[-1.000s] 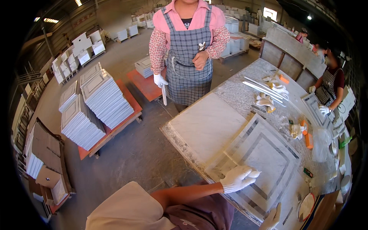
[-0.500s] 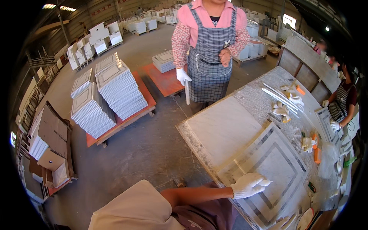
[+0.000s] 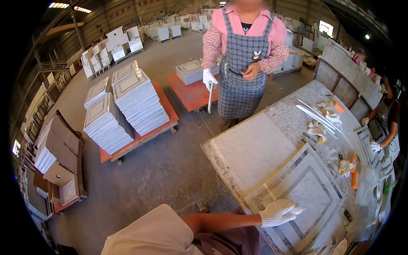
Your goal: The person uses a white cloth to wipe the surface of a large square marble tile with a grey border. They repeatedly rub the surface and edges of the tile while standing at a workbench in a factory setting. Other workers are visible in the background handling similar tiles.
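In a white knitted glove, my left hand [image 3: 280, 212] reaches over the near left part of a pale marble slab [image 3: 312, 187] inlaid with grey border bands. Its fingers are stretched out towards the right, and I see nothing held in them. Whether the palm touches the slab is unclear. At the lower edge of the view, part of my gloved right hand [image 3: 325, 249] shows beside the slab's near end; its grip is hidden. The inlaid slab lies on the worktable next to a plain white slab [image 3: 255, 146].
Across the table stands a person [image 3: 244, 72] in a checked apron, holding a pale strip [image 3: 210, 97]. White bars [image 3: 318, 119], gloves [image 3: 316, 131] and orange blocks [image 3: 355, 180] lie on the table. Tile stacks [image 3: 140, 97] stand on a red pallet [image 3: 159, 136] at left.
The view has shifted slightly, so the scene sits further right and lower. My left hand keeps its place over the slab. The person opposite has lowered the bare hand a little.
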Demonstrator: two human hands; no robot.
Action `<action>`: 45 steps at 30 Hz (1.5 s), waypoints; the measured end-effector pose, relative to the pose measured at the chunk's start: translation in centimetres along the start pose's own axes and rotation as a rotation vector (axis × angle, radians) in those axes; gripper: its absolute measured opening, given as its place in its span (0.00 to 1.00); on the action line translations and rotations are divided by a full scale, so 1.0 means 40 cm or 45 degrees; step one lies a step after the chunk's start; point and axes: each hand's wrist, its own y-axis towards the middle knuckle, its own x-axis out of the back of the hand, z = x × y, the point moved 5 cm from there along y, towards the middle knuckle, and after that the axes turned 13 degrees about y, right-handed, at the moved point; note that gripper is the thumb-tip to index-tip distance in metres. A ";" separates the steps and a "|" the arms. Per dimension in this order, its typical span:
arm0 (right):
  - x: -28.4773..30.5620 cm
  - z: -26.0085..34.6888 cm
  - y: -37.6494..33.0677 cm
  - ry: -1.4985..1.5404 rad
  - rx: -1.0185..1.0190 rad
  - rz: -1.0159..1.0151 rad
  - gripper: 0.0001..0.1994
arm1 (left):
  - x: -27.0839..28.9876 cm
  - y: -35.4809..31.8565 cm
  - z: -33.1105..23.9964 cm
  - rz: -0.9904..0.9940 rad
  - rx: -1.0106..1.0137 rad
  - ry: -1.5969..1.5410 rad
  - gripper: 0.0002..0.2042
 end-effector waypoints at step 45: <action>-0.080 0.015 0.012 0.323 -0.065 0.049 0.25 | 0.014 0.003 -0.015 0.029 0.025 0.092 0.14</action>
